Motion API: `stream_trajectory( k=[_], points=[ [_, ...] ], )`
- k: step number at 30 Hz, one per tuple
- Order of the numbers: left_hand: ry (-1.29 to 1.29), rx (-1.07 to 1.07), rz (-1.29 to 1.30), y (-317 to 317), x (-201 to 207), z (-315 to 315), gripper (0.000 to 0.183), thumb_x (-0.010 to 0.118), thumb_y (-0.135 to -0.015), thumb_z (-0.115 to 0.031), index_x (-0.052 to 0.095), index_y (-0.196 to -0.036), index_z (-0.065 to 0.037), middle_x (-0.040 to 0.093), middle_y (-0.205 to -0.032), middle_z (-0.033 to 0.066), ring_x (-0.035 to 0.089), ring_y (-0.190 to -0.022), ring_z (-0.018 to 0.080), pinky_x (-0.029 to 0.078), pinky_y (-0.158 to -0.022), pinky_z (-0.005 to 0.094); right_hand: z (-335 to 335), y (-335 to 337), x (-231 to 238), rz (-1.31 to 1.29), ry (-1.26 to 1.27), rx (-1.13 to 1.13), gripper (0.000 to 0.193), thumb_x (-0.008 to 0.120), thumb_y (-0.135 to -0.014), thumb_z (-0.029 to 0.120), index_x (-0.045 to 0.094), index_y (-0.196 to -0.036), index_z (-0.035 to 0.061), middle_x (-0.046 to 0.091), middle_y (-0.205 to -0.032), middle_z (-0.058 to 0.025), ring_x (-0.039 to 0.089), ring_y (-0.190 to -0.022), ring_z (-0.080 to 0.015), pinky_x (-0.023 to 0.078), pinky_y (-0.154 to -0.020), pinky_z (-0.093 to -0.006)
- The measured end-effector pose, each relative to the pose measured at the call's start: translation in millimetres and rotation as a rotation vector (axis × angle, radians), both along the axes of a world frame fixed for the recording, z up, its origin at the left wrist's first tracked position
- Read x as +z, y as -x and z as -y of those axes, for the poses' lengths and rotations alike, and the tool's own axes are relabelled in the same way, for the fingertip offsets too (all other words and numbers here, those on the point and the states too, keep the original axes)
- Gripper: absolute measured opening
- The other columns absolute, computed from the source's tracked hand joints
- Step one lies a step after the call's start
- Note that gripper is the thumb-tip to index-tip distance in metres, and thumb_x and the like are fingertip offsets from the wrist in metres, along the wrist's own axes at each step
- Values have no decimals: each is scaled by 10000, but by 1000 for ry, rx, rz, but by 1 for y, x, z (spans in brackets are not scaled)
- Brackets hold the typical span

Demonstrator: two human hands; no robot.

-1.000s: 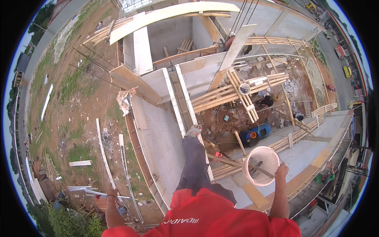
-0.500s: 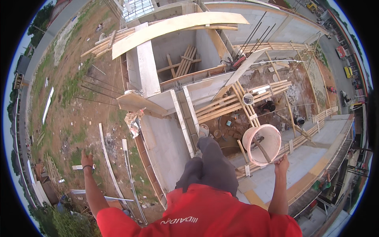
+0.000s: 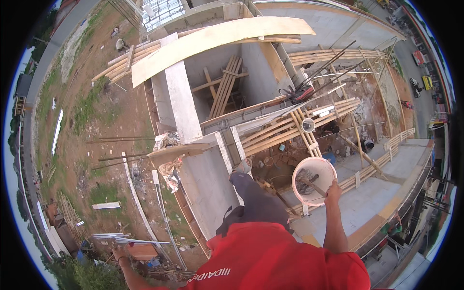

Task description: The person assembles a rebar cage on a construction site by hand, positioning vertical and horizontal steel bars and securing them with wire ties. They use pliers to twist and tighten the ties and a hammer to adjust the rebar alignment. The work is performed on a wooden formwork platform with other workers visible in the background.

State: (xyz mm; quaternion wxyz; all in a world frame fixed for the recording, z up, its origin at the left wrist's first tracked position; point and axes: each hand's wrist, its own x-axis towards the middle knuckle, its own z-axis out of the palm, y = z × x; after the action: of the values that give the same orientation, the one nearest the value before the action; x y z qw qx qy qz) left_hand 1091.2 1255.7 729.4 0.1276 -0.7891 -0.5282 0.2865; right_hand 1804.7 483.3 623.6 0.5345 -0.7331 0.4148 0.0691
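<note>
My right hand [image 3: 333, 191] is closed at the near right rim of a pale pink bucket [image 3: 298, 192], holding it out to my right. Grey residue coats the inside, and a tool with a wooden handle [image 3: 313, 187] slants through it, its end close to my fingers. The tool's head is too unclear to name. My left hand [image 3: 119, 252] is stretched out low on the left, holding nothing, its fingers apart. Below me, one foot [image 3: 244, 166] stands on narrow boards [image 3: 224, 152] along the top of a wall.
Ahead lies a deep walled shaft [image 3: 251, 77], crossed by a white plank [image 3: 182, 99] and a curved plywood sheet [image 3: 222, 41]. Bamboo poles [image 3: 273, 133] carry a small pail [image 3: 307, 125] on the right. Rebar [image 3: 128, 158] sticks out on the left, above the dirt ground far below.
The bucket has swung slightly left and tilted, showing more of its inside. My right hand came in to its rim. My left hand dropped lower, and I moved forward along the wall.
</note>
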Motion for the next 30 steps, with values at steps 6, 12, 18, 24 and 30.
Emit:
stream_trajectory(
  k=[6,12,18,24,30],
  points=[
    [227,577,576,-101,-126,23,498,618,-844,-236,504,-1264,7,626,-1096,212,618,-950,295,483,-822,389,-44,-40,-19,19,-205,-63,339,509,-990,325,452,-708,145,350,-557,51,339,-446,-89,319,-433,-279],
    [748,769,699,-237,-161,86,537,611,-821,-242,501,-1302,-31,670,-929,211,666,-810,288,524,-751,399,-132,-93,5,69,-386,-127,274,515,-986,302,475,-774,134,406,-600,47,394,-501,-82,346,-480,-267],
    [895,389,485,-306,-198,52,519,605,-837,-247,503,-1303,-40,687,-933,185,681,-839,277,524,-757,398,-211,-145,-17,31,-493,-132,256,546,-975,329,486,-811,142,431,-615,44,426,-529,-99,394,-538,-293],
    [991,349,542,-482,-204,-3,493,562,-866,-198,483,-1312,-2,659,-1009,219,674,-790,267,526,-708,349,-252,-198,-81,52,-467,-176,233,557,-972,317,506,-853,123,489,-662,15,472,-552,-110,432,-555,-282],
    [957,509,533,-537,-206,-74,430,528,-856,-127,520,-1253,39,653,-951,203,676,-773,220,545,-662,330,-281,-264,-174,25,-370,-269,256,545,-974,316,555,-941,62,529,-708,-16,494,-562,-123,447,-548,-263]
  ],
)
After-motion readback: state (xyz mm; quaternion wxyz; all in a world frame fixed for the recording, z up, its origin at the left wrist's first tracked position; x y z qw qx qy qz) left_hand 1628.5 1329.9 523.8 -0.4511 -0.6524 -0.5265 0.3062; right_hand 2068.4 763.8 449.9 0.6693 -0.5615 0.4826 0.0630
